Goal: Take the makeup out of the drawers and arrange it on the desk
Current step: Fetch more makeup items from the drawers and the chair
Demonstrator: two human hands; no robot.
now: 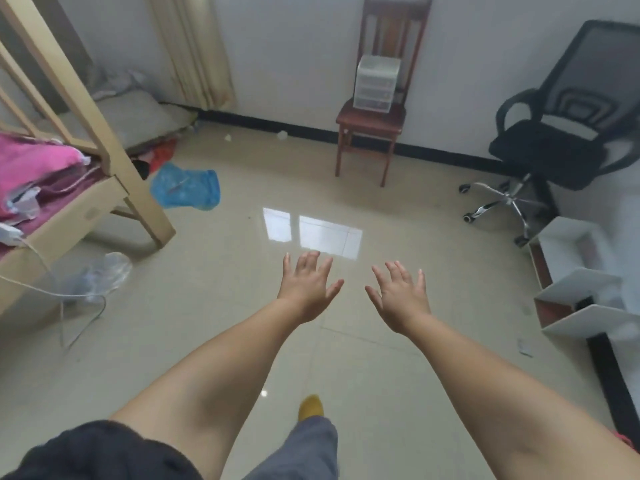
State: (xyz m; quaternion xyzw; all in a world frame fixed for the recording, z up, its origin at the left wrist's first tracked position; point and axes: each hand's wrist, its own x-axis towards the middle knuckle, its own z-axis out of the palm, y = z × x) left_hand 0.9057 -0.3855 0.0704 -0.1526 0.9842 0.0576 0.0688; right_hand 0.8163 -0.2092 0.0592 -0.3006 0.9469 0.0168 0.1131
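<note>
A small translucent plastic drawer unit [375, 84] with three drawers stands on the seat of a dark red wooden chair [370, 124] against the far wall. Its drawers look closed and their contents cannot be made out. My left hand [306, 289] and my right hand [401, 296] are stretched out in front of me over the tiled floor, fingers spread, palms down, holding nothing. Both hands are well short of the chair. No makeup is visible.
A wooden bed frame [104, 147] with pink bedding fills the left. A blue plastic bag [187, 187] and a clear bag [104, 275] lie on the floor. A black office chair [568, 147] stands at the right, with white furniture [581, 289] in front of it.
</note>
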